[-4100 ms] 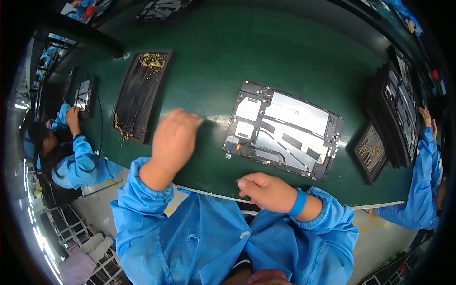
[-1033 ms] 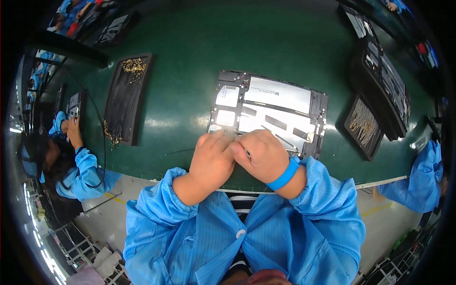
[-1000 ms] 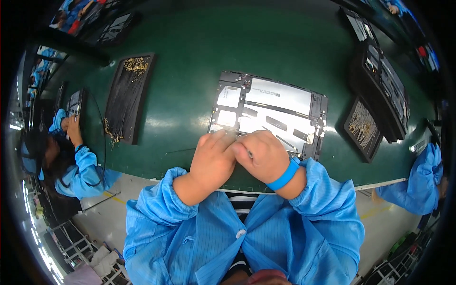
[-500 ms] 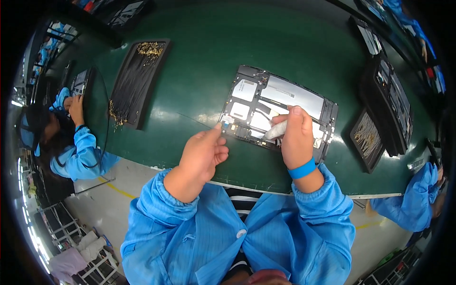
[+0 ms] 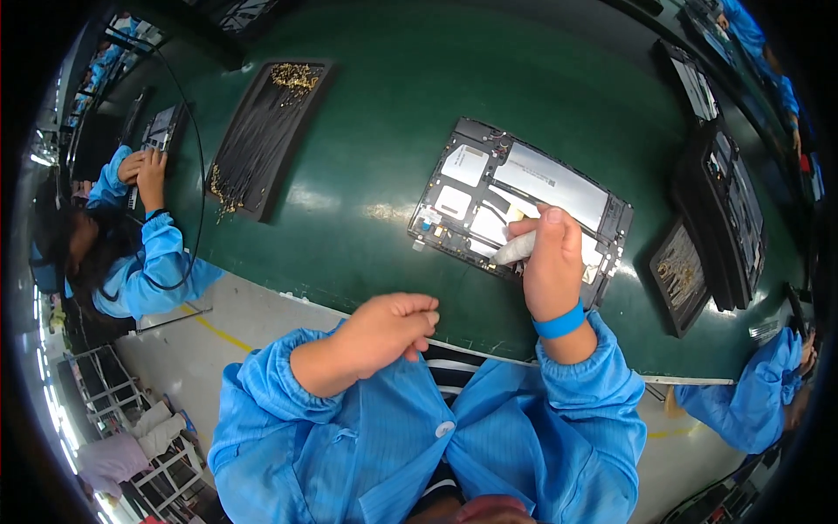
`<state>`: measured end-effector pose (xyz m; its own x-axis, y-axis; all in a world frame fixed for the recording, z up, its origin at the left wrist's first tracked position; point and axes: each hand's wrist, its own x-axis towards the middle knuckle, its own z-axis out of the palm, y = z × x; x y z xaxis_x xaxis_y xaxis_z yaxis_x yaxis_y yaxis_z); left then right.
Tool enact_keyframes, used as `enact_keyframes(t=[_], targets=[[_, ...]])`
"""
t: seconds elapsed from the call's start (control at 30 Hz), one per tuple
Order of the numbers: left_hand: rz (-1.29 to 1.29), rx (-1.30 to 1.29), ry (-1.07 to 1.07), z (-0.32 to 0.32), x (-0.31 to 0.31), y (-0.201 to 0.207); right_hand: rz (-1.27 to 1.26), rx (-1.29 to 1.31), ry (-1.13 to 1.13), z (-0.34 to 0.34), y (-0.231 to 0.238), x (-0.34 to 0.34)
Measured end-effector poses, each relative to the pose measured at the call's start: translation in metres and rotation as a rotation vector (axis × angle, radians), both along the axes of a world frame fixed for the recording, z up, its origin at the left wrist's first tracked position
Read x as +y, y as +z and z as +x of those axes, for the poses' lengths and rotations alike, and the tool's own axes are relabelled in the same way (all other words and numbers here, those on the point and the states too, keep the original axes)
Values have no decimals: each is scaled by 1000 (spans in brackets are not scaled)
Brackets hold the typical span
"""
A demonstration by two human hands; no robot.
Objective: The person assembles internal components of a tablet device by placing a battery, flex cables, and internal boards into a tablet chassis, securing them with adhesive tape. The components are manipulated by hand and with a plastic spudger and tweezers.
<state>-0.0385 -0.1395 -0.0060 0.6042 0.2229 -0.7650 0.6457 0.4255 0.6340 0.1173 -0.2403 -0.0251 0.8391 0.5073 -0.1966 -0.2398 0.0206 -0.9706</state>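
An opened tablet [image 5: 453,202] lies on the green table, its silver battery, pale panels and black frame exposed. Over its near edge my right hand [image 5: 555,266] is closed, wearing a blue wristband. A white tapered piece [image 5: 513,251] juts from the fingers onto the board; whether it is a tool or a covered fingertip I cannot tell. My left hand [image 5: 388,332] hovers by the table's front edge, apart from the tablet. Its thumb and fingers are pressed together, and anything between them is too small to see.
At the left lies a black tray [image 5: 266,140] of thin black cables with gold ends. Stacked black trays [image 5: 716,214] with tablets stand at the right, beside another cable tray [image 5: 681,271]. A co-worker's hands [image 5: 148,175] work at far left; another person's blue sleeve [image 5: 742,389] is at right.
My left hand has drawn back from the tablet's near left corner toward the table's front edge. A thin dark line beside that corner no longer shows. My right hand stays over the tablet.
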Motion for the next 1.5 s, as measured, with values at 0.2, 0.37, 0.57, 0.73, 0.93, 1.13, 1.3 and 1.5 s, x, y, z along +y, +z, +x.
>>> enact_keyframes(t=[0.2, 0.37, 0.57, 0.73, 0.93, 1.13, 1.3, 1.5], targets=[[-246, 63, 105, 10, 4, -13, -21, -12, 31, 1, 2, -2], [-184, 23, 105, 24, 14, -19, -31, 142, 67, 0, 2, -2], [-147, 51, 70, 33, 17, -16, -569, -529, 664, 22, 0, 13], [-122, 64, 34, 38, 18, -16, -597, -596, 809, 32, 4, 35], [-49, 104, 21, 42, 14, -7, -492, -533, 619, 28, -20, 42], [-77, 68, 101, 40, 18, -18, -551, -380, 725, 35, -15, 45], [-113, -53, 173, 38, 16, -18, -250, -201, 80, 76, -4, -45], [-154, -15, 179, 38, 23, -18, -1277, -695, -268, 114, 22, -177]])
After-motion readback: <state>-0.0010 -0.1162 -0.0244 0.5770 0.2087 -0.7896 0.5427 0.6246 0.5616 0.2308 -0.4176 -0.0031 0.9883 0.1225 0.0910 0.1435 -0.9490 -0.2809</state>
